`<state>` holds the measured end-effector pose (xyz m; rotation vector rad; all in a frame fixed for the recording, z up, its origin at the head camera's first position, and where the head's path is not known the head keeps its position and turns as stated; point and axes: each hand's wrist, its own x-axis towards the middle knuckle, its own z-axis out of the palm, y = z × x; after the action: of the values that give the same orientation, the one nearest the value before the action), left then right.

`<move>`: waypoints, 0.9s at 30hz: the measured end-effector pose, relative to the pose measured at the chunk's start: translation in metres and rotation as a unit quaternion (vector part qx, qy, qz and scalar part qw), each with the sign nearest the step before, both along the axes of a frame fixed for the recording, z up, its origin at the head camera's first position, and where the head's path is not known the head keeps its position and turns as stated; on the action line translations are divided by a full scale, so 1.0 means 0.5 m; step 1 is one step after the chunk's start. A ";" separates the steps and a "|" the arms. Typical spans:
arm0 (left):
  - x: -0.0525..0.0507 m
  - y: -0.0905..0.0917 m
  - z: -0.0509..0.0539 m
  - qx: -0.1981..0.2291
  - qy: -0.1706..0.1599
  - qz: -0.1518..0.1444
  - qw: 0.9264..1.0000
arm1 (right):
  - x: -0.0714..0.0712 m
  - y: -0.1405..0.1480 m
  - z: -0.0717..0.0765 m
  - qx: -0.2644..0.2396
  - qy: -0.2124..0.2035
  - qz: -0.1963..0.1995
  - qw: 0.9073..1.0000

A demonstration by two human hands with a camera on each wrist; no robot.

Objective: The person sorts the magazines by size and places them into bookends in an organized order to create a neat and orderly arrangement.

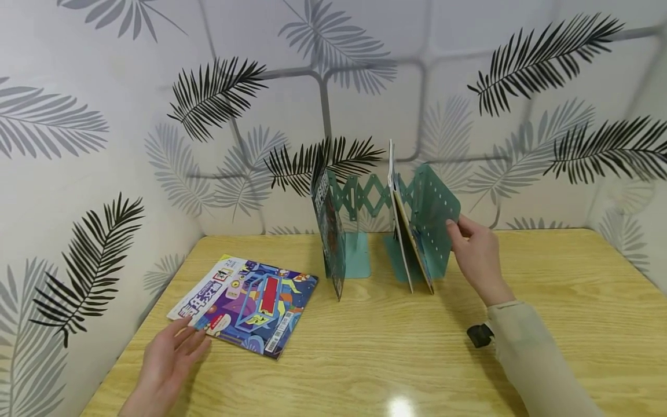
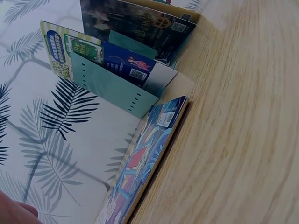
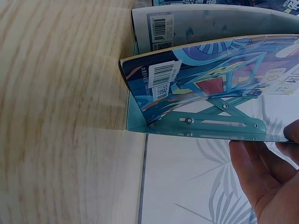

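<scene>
A green folding book rack stands against the wall on the table. My right hand pinches the edge of its right end plate between thumb and fingers, also seen in the right wrist view, where the hand grips the plate's upper part. Inside the right end lean thin magazines, and a dark-covered magazine leans at the left end. A purple-blue magazine lies flat at the left. Beside its lower left corner is my left hand, fingers loosely extended; whether they touch it I cannot tell.
The wood-grain table meets a leaf-patterned wall at the back and left. A small black object is at the right sleeve's cuff.
</scene>
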<state>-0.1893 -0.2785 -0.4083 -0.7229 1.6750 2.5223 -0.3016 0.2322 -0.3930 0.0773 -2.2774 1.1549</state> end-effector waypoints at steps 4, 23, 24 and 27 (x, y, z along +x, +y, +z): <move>0.001 0.002 0.000 -0.006 -0.007 0.002 1.000 | 0.001 0.000 0.000 0.002 -0.002 0.000 1.000; -0.029 0.005 -0.005 -0.006 0.005 -0.001 1.000 | -0.003 0.000 -0.001 0.009 0.003 -0.007 1.000; -0.032 0.003 -0.008 -0.012 0.006 0.005 1.000 | -0.003 0.000 -0.001 0.008 0.003 -0.007 1.000; -0.042 -0.001 -0.015 -0.028 0.004 0.013 1.000 | -0.004 0.000 -0.002 0.004 0.003 -0.006 1.000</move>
<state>-0.2105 -0.2791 -0.4157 -0.7448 1.7571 2.5086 -0.3035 0.2324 -0.3940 0.0689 -2.2741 1.1385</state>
